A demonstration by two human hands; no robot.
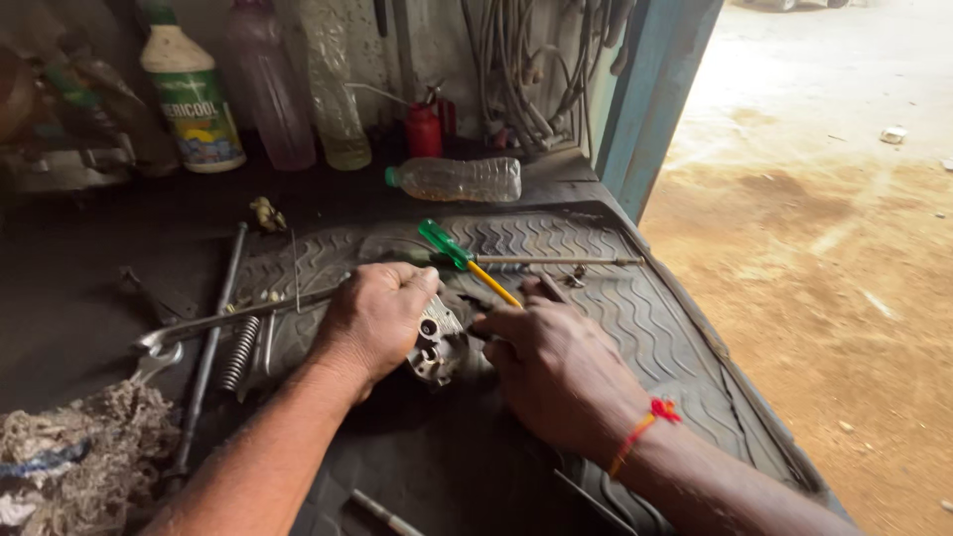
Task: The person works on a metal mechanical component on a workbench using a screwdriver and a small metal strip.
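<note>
My left hand (375, 316) grips a small grey metal engine part (437, 345) with round bores, holding it down on the ribbed black rubber mat (645, 308). My right hand (551, 359), with a red thread on the wrist, presses against the part's right side; a dark slim tool seems pinched in its fingers, but they hide most of it. A screwdriver with a green handle and yellow shaft (459, 256) lies just behind both hands.
A long metal rod (556, 261), a coil spring (239, 351), spanners (189, 330) and a black bar (210, 337) lie on the mat. Plastic bottles (459, 180) and a red oil can (424, 129) stand behind. A rag pile (69, 457) sits left; dirt ground lies right.
</note>
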